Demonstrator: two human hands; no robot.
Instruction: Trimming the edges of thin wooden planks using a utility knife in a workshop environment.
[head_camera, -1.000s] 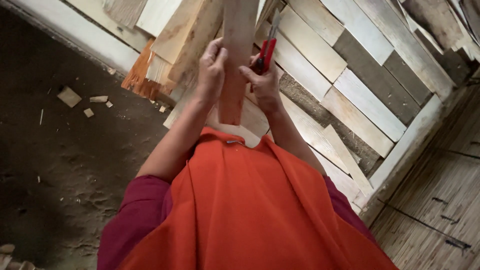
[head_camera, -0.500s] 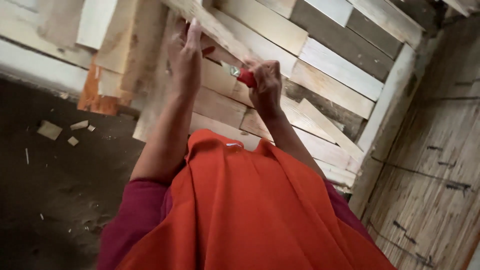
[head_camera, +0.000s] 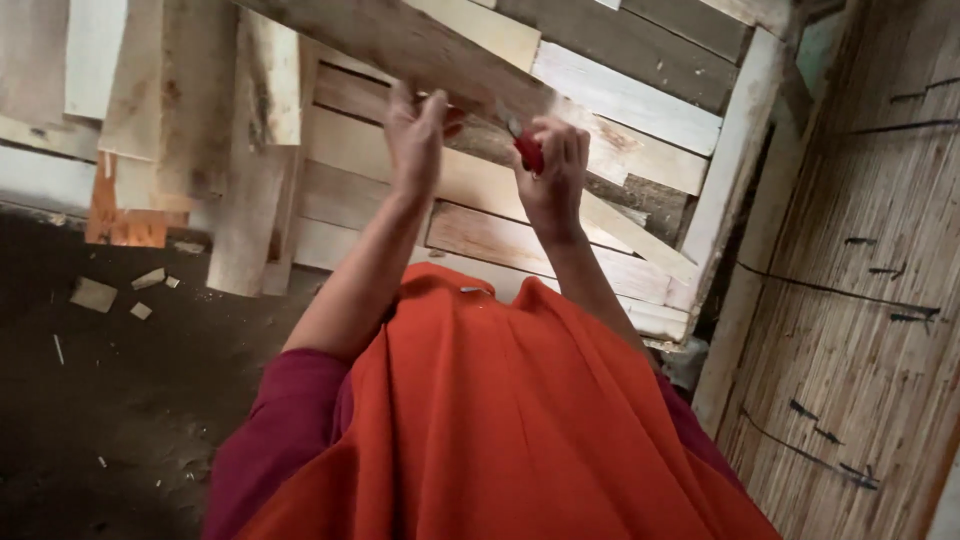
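Note:
My left hand (head_camera: 415, 135) grips the edge of a long pale wooden plank (head_camera: 400, 45) that slants across the top of the view. My right hand (head_camera: 553, 170) is closed around a small red-handled tool (head_camera: 527, 150), its metal tip resting against the same plank. Both arms reach forward over an orange garment (head_camera: 500, 420) with maroon sleeves. The plank's far ends run out of view.
A slatted wooden panel (head_camera: 600, 110) leans behind the hands, with loose boards (head_camera: 250, 200) stacked at left. Wood scraps (head_camera: 95, 293) lie on the dark dirt floor. A woven bamboo wall (head_camera: 860, 300) stands at right beside a pale wooden post (head_camera: 735, 190).
The plank has swung from nearly upright to slanting across the top. The view has shifted right, and both hands stay on the plank and tool.

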